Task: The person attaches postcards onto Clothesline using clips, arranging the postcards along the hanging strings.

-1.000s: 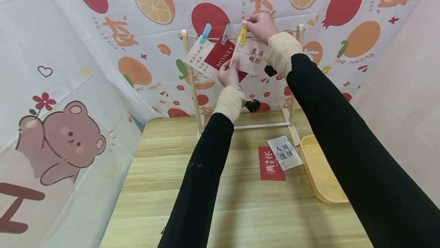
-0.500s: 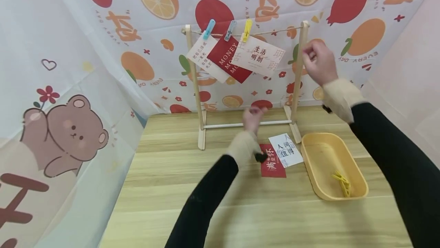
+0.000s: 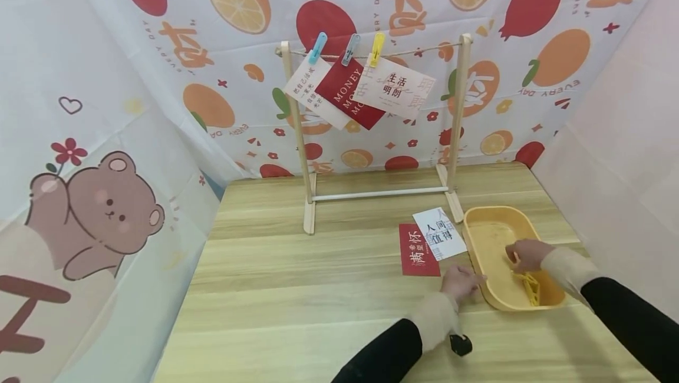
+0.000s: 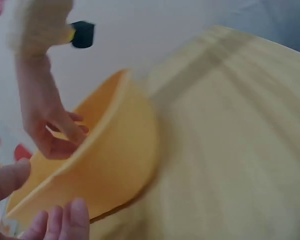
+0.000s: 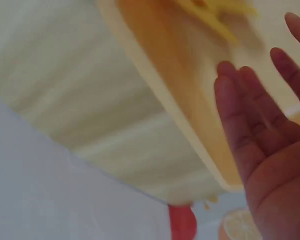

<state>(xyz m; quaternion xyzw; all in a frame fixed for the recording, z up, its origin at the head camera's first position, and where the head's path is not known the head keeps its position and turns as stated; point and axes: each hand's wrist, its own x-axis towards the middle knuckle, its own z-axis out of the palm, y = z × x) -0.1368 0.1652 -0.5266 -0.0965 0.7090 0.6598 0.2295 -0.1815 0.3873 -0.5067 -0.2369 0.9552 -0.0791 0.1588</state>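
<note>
My right hand (image 3: 528, 254) is inside the yellow tray (image 3: 480, 274), above the yellow clothespins (image 3: 532, 290) at its near end. In the right wrist view its fingers (image 5: 232, 107) are fairly straight and hold nothing. Beside the tray's left wall is my left hand (image 3: 460, 283), its fingers apart with nothing between them; whether it touches the rim cannot be told. A red card (image 3: 414, 259) and a white card (image 3: 440, 233) lie overlapping on the table, just beyond the left hand.
Behind stands a wooden rack (image 3: 457, 135) with a string. From it hang a white card (image 3: 305, 85), a red MONEY card (image 3: 342, 91) and a pale pink card (image 3: 395, 89), clipped by blue, grey-blue and yellow clothespins (image 3: 377, 49). Printed cloth (image 3: 239, 112) walls the table.
My right hand has let go of the yellow clothespin on the string and come down into the tray. My left hand has released the pale pink card and moved down beside the tray.
</note>
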